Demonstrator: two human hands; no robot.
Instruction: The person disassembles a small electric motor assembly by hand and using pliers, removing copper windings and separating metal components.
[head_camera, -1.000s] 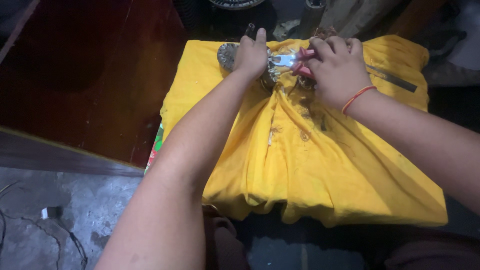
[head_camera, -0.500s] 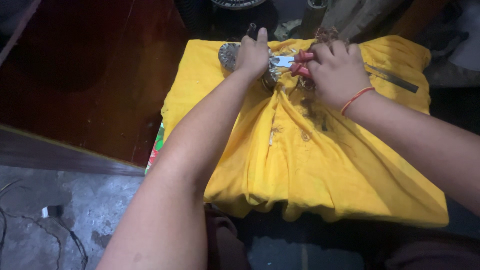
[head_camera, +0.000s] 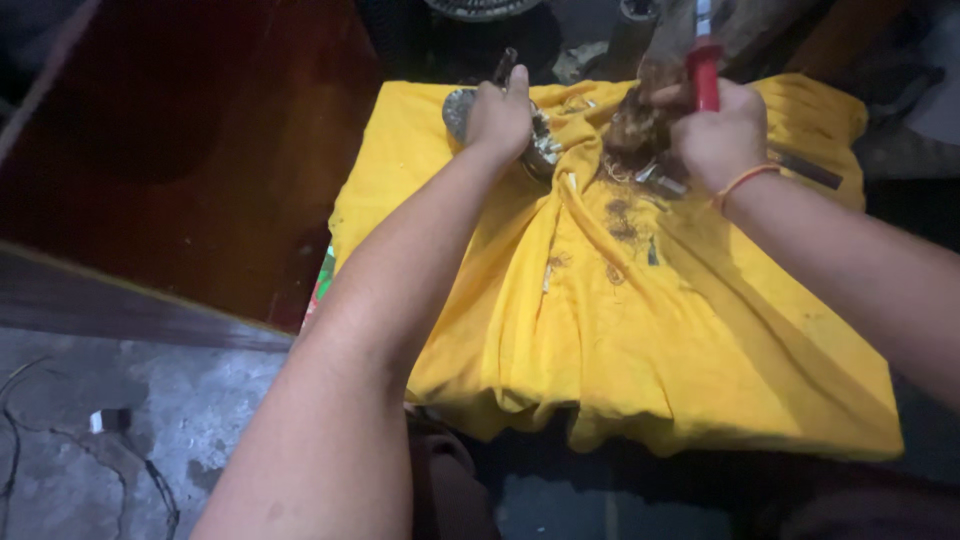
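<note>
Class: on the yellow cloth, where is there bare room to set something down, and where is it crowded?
Free: the yellow cloth between the forearms, down to its near edge. Crowded: the far edge, where the left hand presses a metal part and the right hand grips a red-handled tool.

A colourful printed package edge (head_camera: 322, 285) peeks from under the yellow cloth (head_camera: 640, 330).

Bare, sleeveless forearms; thin orange band (head_camera: 738, 181) around the right wrist.
</note>
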